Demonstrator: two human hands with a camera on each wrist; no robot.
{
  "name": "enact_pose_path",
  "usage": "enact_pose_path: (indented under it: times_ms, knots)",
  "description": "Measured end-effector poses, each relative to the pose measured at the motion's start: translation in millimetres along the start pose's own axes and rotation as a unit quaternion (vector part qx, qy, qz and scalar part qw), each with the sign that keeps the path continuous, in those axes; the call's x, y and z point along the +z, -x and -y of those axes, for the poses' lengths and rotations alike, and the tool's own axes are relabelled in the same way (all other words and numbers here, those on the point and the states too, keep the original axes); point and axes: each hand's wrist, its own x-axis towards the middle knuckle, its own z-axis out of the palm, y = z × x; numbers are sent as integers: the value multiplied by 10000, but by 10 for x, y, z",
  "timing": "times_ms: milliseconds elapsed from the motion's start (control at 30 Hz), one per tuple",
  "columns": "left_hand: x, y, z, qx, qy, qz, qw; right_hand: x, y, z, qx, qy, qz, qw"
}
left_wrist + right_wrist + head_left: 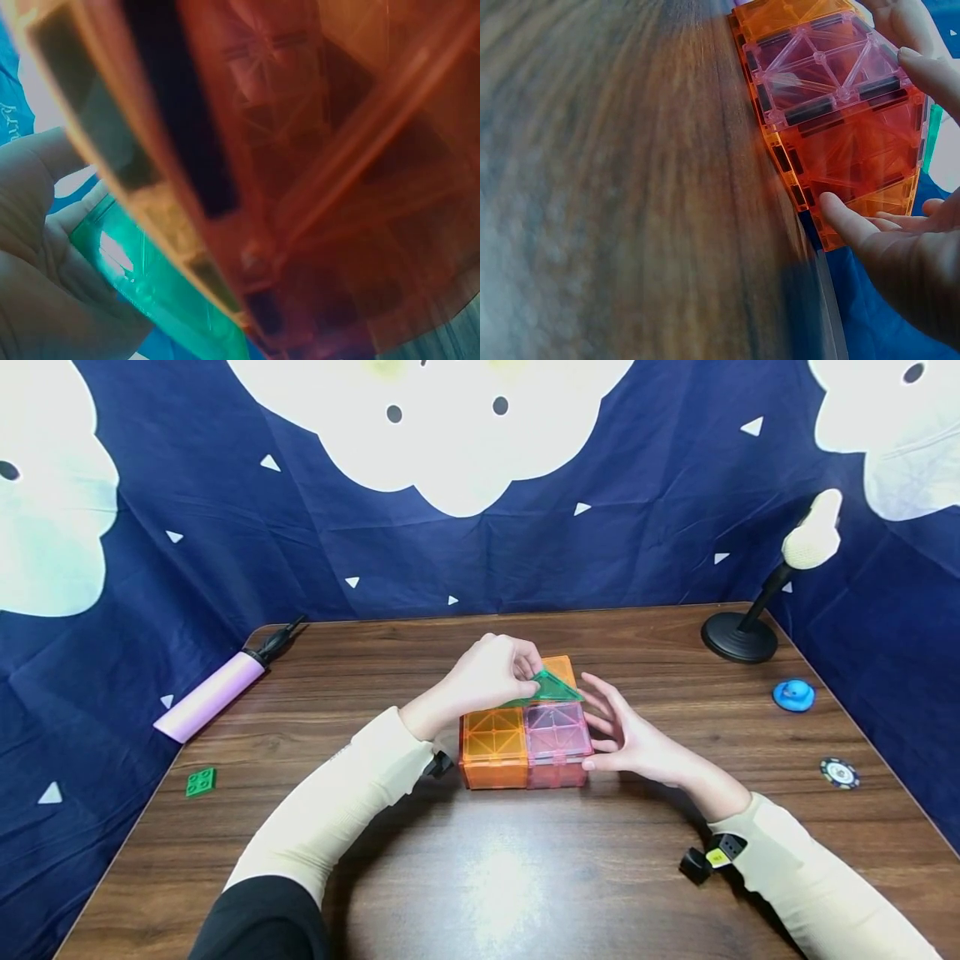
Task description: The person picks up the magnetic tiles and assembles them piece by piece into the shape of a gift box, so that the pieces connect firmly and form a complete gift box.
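My left hand [491, 672] pinches a green see-through triangular magnetic tile [557, 687] between thumb and fingers. It holds this tile over the top of a low block of magnetic tiles. Two square tops face me there, an orange tile [493, 735] and a pink tile [557, 728], with more orange behind. My right hand [630, 739] stands at the block's right side, fingers spread and slightly bent; one fingertip meets the red side tile [855, 154]. In the left wrist view, an orange wall [337, 172] fills most of the picture and the green tile [161, 277] leans beside the palm.
On the left lie a lilac hand pump [213, 695] and a green toy brick [200, 782]. To the right are a white microphone-like object on a black stand [738, 637], a blue rubber duck [793, 695] and a poker chip [839, 772]. A blue curtain [450, 560] hangs behind the table.
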Motion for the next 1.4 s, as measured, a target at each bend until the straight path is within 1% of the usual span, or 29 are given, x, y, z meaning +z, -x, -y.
enact_pose_path:
  times_ms: [233,500,667,800,867,933,967,1033,1100,1133,1167,1200,1233,1267,1333,1367,1400]
  knots:
    - [10,3,-19,14,-186,28,9998,4,-2,-2,-38,-33,32,10000]
    - [0,25,-3,-41,-447,244,9987,4,-11,-7,-74,-13,73,9999]
    - [-54,76,49,-50,-159,346,9993,-5,-24,1,-44,127,107,9999]
    - [-121,124,103,3,-11,385,9993,-6,-14,4,87,208,40,9997]
    - [-161,184,137,1,50,283,9996,7,-3,3,189,292,6,9994]
    - [-201,297,173,-93,110,-5,9999,24,6,-1,292,365,22,9989]
    - [-216,369,193,-200,157,-202,9995,33,11,-3,341,402,20,9986]
    - [-230,543,227,-574,365,-555,9961,46,24,-5,430,470,-19,9980]
    - [-207,730,269,-1059,733,-756,9888,49,40,-7,476,458,-69,9978]
    - [-184,817,291,-1307,1129,-740,9822,50,48,-4,501,446,-116,9977]
    - [-155,896,318,-1540,1611,-652,9727,47,57,-3,509,434,-157,9976]
    - [-120,967,343,-1742,2151,-510,9596,43,64,0,522,427,-190,9975]
    - [-82,1026,372,-1906,2678,-330,9439,40,68,4,533,420,-212,9975]
    - [-46,1074,395,-2049,3186,-145,9254,36,68,8,539,456,-239,9972]
    - [18,1135,432,-2209,4001,174,8893,32,58,16,573,559,-299,9963]
    - [43,1150,447,-2238,4225,275,8779,30,48,20,584,604,-325,9959]
    - [63,1155,457,-2249,4341,333,8717,27,36,23,593,643,-349,9956]
